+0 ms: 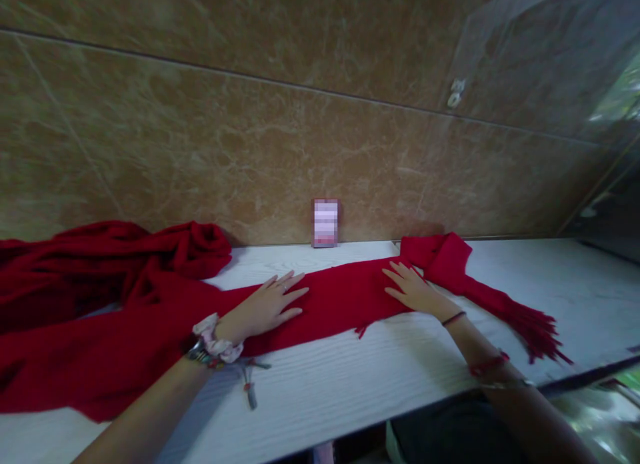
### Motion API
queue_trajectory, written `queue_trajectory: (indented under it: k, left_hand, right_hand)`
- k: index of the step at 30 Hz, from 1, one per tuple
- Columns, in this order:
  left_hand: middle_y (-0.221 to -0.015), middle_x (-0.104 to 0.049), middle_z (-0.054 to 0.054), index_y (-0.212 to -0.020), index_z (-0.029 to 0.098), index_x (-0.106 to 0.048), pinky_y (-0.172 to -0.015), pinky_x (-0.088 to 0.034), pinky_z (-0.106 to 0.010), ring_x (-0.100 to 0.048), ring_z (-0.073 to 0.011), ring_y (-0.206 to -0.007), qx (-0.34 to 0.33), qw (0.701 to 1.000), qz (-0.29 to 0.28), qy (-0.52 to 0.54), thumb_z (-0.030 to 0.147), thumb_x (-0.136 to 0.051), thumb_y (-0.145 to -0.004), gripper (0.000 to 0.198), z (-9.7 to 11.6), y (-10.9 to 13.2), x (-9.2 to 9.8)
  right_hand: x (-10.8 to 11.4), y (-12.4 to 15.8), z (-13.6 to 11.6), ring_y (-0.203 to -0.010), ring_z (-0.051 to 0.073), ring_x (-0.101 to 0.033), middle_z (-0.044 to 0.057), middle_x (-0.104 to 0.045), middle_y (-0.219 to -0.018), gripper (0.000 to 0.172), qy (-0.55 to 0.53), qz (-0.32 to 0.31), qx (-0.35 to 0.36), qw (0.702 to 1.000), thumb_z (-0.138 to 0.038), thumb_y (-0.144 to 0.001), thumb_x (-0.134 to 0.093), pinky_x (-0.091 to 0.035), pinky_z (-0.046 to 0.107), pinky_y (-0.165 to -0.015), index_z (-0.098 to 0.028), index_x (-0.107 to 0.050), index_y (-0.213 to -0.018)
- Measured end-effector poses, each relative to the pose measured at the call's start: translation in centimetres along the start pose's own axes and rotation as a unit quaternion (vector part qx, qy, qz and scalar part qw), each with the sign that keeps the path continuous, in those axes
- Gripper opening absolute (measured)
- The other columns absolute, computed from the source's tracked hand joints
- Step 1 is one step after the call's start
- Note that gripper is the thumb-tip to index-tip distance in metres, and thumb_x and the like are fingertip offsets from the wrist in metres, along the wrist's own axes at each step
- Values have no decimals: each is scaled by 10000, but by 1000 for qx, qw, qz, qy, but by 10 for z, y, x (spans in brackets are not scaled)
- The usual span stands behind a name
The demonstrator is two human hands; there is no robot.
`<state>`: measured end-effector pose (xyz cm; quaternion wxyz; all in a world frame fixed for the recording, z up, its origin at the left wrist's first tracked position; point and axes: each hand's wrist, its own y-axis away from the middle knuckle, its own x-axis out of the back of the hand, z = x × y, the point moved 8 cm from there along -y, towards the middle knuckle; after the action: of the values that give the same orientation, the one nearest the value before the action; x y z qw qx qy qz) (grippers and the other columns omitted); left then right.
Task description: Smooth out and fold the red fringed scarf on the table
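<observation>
A long red scarf (345, 297) lies stretched across a white wood-grain table (350, 384). My left hand (267, 307) lies flat on the scarf's middle with fingers spread, open. My right hand (413, 289) also rests flat and open on the scarf, further right. The scarf's right end is folded back near the wall, and its fringed end (537, 331) trails toward the table's front right. To the left the scarf is bunched in a heap (125, 264). I wear a scrunchie and bracelets on my left wrist and thin bands on my right wrist.
A small card (326, 223) stands against the brown marble-tile wall (300, 137) behind the scarf. The table's front edge runs diagonally at lower right, with dark clothing below it. A glass pane stands at far right.
</observation>
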<state>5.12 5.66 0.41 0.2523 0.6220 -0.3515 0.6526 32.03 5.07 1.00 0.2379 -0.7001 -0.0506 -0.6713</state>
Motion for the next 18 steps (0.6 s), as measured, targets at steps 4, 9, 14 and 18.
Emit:
queue_trajectory:
  k: [4,9,14,18]
  left_hand:
    - [-1369,-317,-53,-1260,267,-394,-994,-266,-376,-303,-220,-1232,59,997,40,5,407,-316,-874,418,-2,2,12]
    - [-1107,-558,-126,-1134,112,-512,-896,-374,-319,-509,-207,-1012,178,983,24,43,308,-411,-828,377,-53,16,1]
    - [-912,-608,-86,-913,135,-581,-810,-418,-316,-550,-207,-862,196,976,17,89,298,-493,-763,238,-65,19,2]
    - [-942,-555,-77,-886,160,-551,-797,-415,-297,-522,-193,-873,129,988,34,72,150,-466,-734,175,-40,12,11]
  right_hand:
    - [4,-11,-80,-1300,228,-102,50,-203,-1418,541,-95,-62,85,990,-462,-854,-330,-198,465,-1022,-249,-239,-1343]
    - [-15,-5,-124,-1295,251,-112,67,-215,-1412,567,-132,-182,148,963,-512,-849,-295,-124,507,-1022,-230,-257,-1339]
    - [-12,-15,-119,-1264,245,-237,79,-338,-1358,499,-151,-178,148,961,-457,-842,-373,-215,468,-1017,-211,-393,-1276]
    - [6,-55,-128,-1181,197,-384,106,-458,-1266,408,-173,-60,163,970,-310,-845,-413,-312,383,-996,-161,-454,-1222]
